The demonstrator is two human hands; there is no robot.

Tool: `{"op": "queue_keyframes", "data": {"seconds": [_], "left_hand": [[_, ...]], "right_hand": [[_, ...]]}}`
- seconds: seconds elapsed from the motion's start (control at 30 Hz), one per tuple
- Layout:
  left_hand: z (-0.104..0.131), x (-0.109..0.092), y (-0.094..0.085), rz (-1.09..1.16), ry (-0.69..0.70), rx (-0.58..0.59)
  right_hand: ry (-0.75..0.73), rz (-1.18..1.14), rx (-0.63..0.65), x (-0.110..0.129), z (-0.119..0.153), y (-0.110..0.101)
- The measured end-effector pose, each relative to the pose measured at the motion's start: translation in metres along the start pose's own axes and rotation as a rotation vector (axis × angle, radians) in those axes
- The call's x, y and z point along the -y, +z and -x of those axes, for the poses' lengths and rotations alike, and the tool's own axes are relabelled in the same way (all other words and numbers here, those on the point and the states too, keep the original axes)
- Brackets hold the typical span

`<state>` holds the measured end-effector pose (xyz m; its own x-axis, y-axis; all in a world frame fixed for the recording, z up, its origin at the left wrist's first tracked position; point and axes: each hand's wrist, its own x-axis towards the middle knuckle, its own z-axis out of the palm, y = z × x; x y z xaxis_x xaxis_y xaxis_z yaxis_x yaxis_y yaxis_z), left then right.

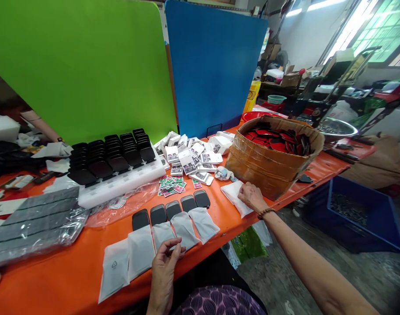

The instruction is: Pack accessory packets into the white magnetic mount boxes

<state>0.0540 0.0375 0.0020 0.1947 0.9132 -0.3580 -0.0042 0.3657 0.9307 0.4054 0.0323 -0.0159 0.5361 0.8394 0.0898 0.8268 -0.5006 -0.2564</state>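
Observation:
My right hand point(252, 197), a beaded bracelet at its wrist, has its fingers bent down on a stack of thin white pouches point(233, 195), seeming to pinch the top one. My left hand point(165, 267) hovers at the table's front edge, palm partly up, thumb and forefinger a little apart, nothing visible between them. Just beyond it lies a row of white translucent pouches point(141, 247). Several flat black rounded plates point(158, 214) lie in a row behind, their lower ends at or under the pouches' upper edges; whether any are inside is unclear.
White foam point(121, 186) holds rows of black plates point(116, 159). Small white boxes point(189, 157) are heaped beside it, with green and pink cards point(170, 186) in front. A cardboard box point(262, 162) of red and black pieces stands right. A blue bin point(360, 214) is on the floor.

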Motion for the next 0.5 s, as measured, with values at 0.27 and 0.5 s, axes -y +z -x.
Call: {"op": "queue_keyframes", "data": {"seconds": [0.27,0.5], "left_hand": [[-0.003,-0.001,0.004,0.046,-0.028,-0.006],[-0.006,-0.009,0.023,0.074,-0.003,0.138]], "right_hand": [[-0.043,-0.196,-0.122,-0.001,0.023,-0.028],[-0.339,-0.664,-0.194,0.075,0.084,-0.054]]}}
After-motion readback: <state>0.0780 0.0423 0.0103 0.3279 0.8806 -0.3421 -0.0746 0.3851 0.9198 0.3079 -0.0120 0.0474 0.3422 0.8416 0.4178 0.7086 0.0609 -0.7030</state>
